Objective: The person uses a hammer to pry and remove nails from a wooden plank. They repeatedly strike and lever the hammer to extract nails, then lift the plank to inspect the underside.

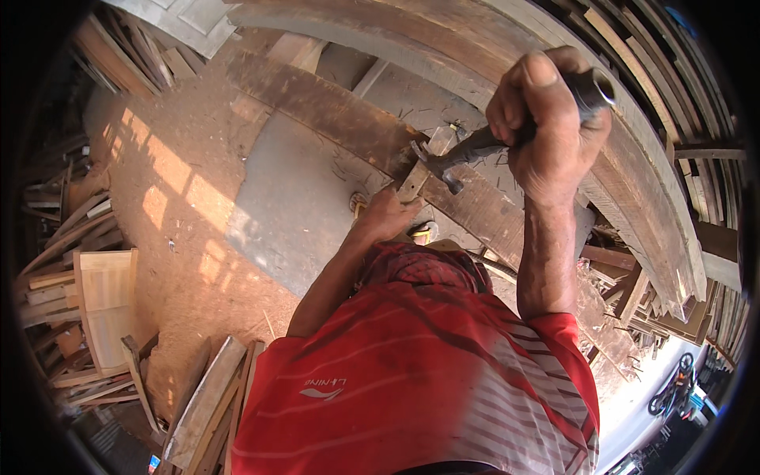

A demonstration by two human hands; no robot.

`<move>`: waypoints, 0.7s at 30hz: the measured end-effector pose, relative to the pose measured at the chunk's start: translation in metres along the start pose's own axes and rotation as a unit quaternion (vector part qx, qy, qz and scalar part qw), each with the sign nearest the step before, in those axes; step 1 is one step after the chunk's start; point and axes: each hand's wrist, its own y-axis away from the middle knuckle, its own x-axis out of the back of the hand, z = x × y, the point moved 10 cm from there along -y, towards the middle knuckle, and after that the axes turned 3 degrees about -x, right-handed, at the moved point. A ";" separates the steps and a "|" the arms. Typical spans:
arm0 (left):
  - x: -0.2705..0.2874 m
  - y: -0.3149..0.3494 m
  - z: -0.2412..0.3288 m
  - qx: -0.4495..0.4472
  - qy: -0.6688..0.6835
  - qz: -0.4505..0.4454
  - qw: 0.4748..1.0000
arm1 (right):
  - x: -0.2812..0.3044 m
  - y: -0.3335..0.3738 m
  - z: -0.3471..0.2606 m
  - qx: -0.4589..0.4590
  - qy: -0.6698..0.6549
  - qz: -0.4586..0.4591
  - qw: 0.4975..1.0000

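Observation:
My right hand [550, 119] is raised at the upper right, its fingers wrapped round the black grip of a claw hammer [473, 146]. The hammer's head hangs over a small pale wood piece [413, 184]; whether they touch I cannot tell. Lower and to the left, my left hand [388, 215] closes its fingers on the near end of that pale piece. Underneath runs a long dark brown board [324, 111], slanting from upper left to lower right. Any nail at the pale piece is too small to make out.
Thick curved-looking timbers [633, 198] lie along the right. A grey slab [277, 190] and sawdust-covered ground [158, 206] spread left. Scrap wood, with a pale panel [108, 309], is piled at far left. More boards [210, 408] lean near my left side. Stacked planks [665, 79] stand far right.

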 end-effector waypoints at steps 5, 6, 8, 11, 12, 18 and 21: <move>0.002 0.001 0.007 -0.020 0.009 0.018 1.000 | -0.052 -0.028 0.034 -0.043 0.105 -0.031 0.993; 0.002 0.000 0.008 -0.022 0.019 0.015 0.999 | -0.059 -0.034 0.042 -0.062 0.130 -0.038 0.989; 0.006 0.005 0.014 -0.040 0.020 0.047 0.998 | -0.073 -0.047 0.060 -0.099 0.179 -0.050 0.978; 0.008 0.005 0.016 -0.044 0.015 0.039 0.998 | -0.095 -0.064 0.068 -0.095 0.205 -0.046 0.973; 0.007 0.006 0.015 -0.040 0.012 0.027 0.999 | -0.102 -0.067 0.062 -0.014 0.206 -0.007 0.978; 0.006 0.007 0.014 0.021 0.018 -0.032 0.999 | -0.072 -0.054 0.056 -0.004 0.110 -0.042 0.993; 0.008 0.004 0.017 -0.038 0.017 -0.006 0.999 | -0.076 -0.029 0.044 0.045 0.132 -0.043 0.989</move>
